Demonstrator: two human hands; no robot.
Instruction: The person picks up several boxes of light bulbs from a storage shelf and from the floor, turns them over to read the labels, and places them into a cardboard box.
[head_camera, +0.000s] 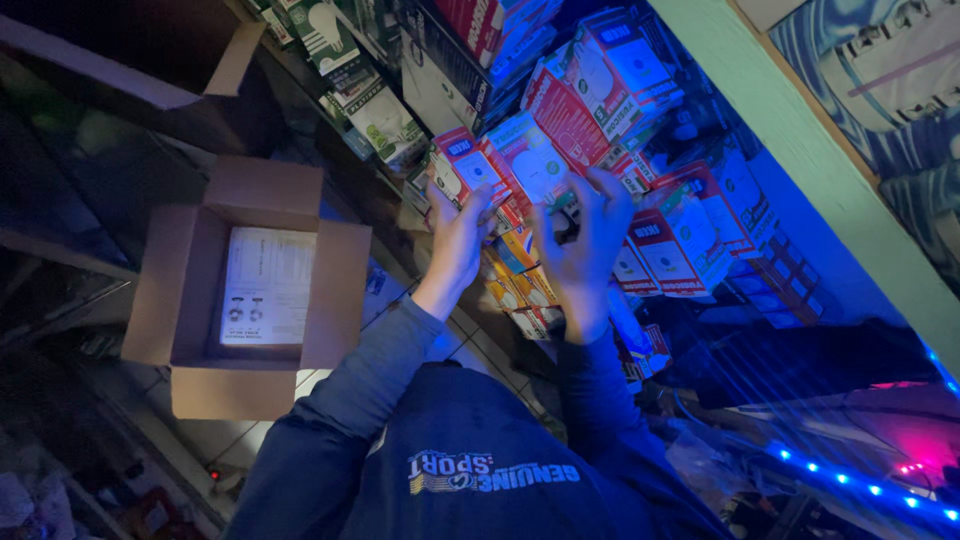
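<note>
Red-and-white bulb box (528, 160) sits on the packed shelf between both sets of fingertips. Beyond the fingers rise stacked rows of similar red bulb boxes (690, 235); under the wrists lie small orange boxes (520, 270). Well to the left of the fingers, an open cardboard carton (190, 290) holds a printed white sheet (268, 285). Left hand (458, 240) presses curled fingers against the box's left edge; right hand (585, 235) clasps its right side.

Both arms outstretched, left hand (458, 240) and right hand (585, 245) side by side, fingers curled.
</note>
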